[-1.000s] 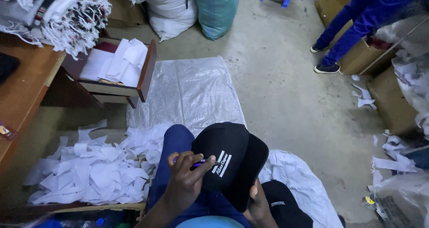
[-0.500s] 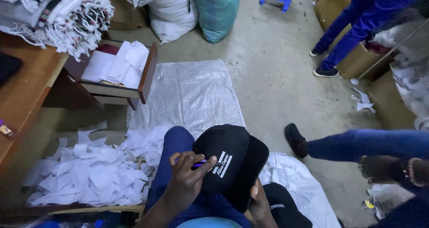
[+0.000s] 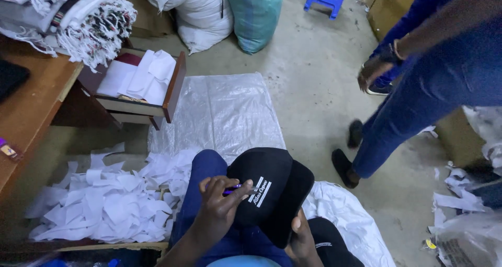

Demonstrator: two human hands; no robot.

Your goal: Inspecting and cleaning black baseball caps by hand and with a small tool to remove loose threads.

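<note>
Tabletop: a wooden tabletop (image 3: 26,110) is running along the far left edge, with folded fringed cloths (image 3: 78,16) piled at its back.
Drawer: an open drawer (image 3: 138,86) is standing out just beside it, holding white pieces.
Scraps: a heap of white paper scraps (image 3: 99,201) is lying on the floor, left of the person's knee.
Left hand: the left hand (image 3: 219,207) is pressing a purple pen-like tool (image 3: 232,189) against the cap's front; its grip is closing around that tool.
Cap: the black cap (image 3: 269,191) is resting on the person's lap, above blue trousers, crown up, brim pointing down and right, a white printed patch showing on the front panel.
Right hand: the right hand (image 3: 303,241) is mostly hiding beneath the brim; it is steadying the cap from below, though I cannot tell how the fingers are curling.
Step, as I judge it: the tool tip is working at the printed patch; going on is calling for a steady cap and small, controlled strokes.
Plastic sheet: a clear sheet (image 3: 219,110) is covering the floor ahead.
Passer-by: another person in blue (image 3: 418,89) is walking at the right.
</note>
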